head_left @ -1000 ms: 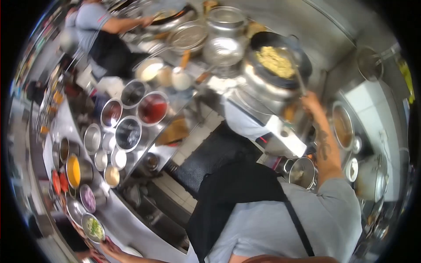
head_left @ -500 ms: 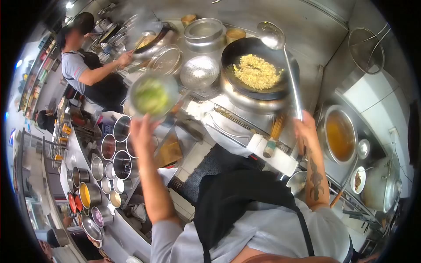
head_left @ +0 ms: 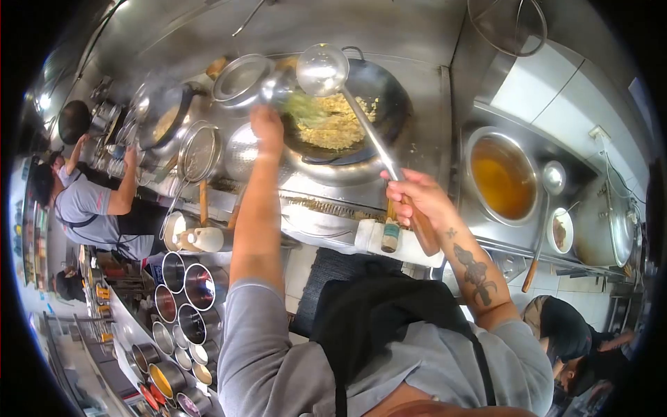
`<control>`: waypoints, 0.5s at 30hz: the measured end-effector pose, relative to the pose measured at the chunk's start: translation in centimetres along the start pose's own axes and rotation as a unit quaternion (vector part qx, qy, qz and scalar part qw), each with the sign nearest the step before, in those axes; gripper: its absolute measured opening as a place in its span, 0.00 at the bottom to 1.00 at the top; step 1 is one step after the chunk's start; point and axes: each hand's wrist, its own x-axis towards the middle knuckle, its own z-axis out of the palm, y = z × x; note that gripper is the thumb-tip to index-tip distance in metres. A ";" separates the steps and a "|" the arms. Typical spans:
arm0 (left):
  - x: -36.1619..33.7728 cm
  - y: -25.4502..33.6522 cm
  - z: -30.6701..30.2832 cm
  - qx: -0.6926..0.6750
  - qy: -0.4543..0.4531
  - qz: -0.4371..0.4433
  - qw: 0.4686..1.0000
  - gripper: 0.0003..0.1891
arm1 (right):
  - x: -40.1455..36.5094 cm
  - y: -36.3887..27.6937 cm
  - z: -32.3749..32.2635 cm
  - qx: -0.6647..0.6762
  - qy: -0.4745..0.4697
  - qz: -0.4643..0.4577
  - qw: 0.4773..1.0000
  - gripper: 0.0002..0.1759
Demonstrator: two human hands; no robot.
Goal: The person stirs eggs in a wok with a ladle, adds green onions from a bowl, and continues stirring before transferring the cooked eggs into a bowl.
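My left hand (head_left: 267,128) grips a metal bowl (head_left: 274,87), blurred by motion and tilted over the left side of the wok. Chopped green vegetables (head_left: 303,109) spill from it onto the yellow, crumbly food (head_left: 335,132), which looks like egg or fried rice. The dark wok (head_left: 390,94) sits on the burner. In my right hand (head_left: 420,198) is the wooden handle of a long ladle (head_left: 375,135); its round metal head hangs over the wok's contents. A wooden brush (head_left: 390,236) stands at the stove's front edge, below my right hand.
A large pot of orange-brown liquid (head_left: 504,174) is at right, with another ladle (head_left: 554,178) beside it. A round perforated strainer (head_left: 240,153) lies left of the wok. Several metal containers (head_left: 201,285) stand at lower left. Co-workers (head_left: 97,201) are at left, another person (head_left: 577,340) at lower right.
My left hand has carried the bowl from the left to the wok and tipped it; greens now fall in. The ladle has swung left over the wok. The view has shifted.
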 end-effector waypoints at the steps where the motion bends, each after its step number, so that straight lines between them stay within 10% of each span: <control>1: 0.2 -0.5 0.7 0.007 -0.016 -0.044 0.999 0.03 | 0.0 0.0 0.0 0.004 -0.002 0.001 1.000 0.18; 4: -1.2 0.6 2.0 0.000 -0.010 0.072 0.997 0.03 | 0.0 0.2 -0.1 0.032 0.001 0.005 0.999 0.18; 11: -0.7 2.0 0.3 -0.035 -0.072 0.008 0.997 0.09 | -0.6 -0.7 -0.6 0.026 -0.008 0.031 0.999 0.18; 15: -1.3 1.2 -2.4 -0.341 -0.004 -0.359 0.869 0.10 | -0.5 0.6 -0.3 -0.217 0.053 -0.046 0.974 0.19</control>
